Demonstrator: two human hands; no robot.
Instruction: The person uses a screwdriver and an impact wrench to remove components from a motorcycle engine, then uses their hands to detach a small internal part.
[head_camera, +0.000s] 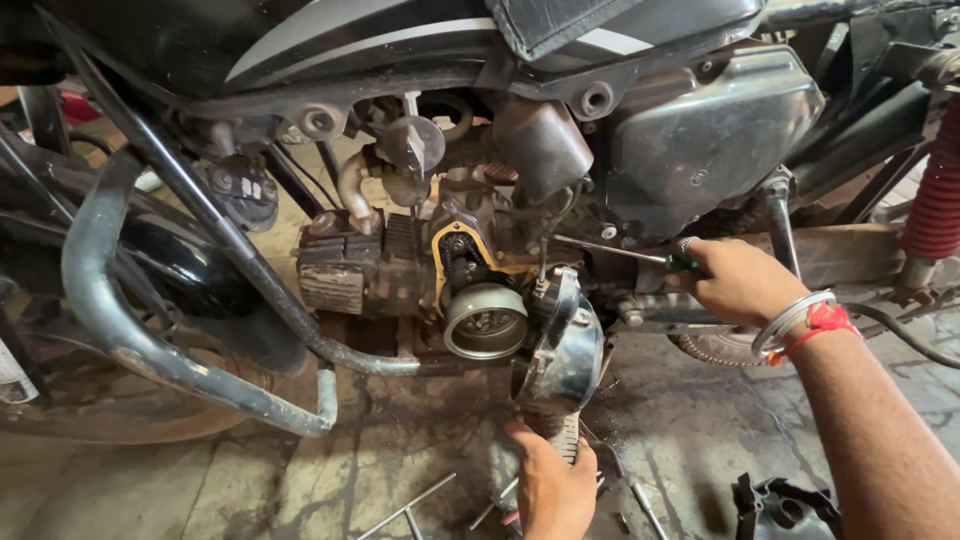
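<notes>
A motorcycle engine (400, 265) sits low in the frame with its side opened, showing a round silver rotor (486, 320) and a yellow-edged gasket. A dark shiny engine side cover (565, 345) hangs tilted just right of the rotor. My left hand (550, 485) grips the cover's lower end from below. My right hand (735, 280), with a ring, a metal bangle and red thread at the wrist, holds a green-handled screwdriver (615, 250). Its shaft points left, with the tip at the engine just above the cover.
A grey crash guard bar (130, 340) curves across the left. A red rear shock spring (935, 195) stands at the right edge. Loose metal rods (405, 508) and tools lie on the oily concrete floor. A black part (785, 505) rests at bottom right.
</notes>
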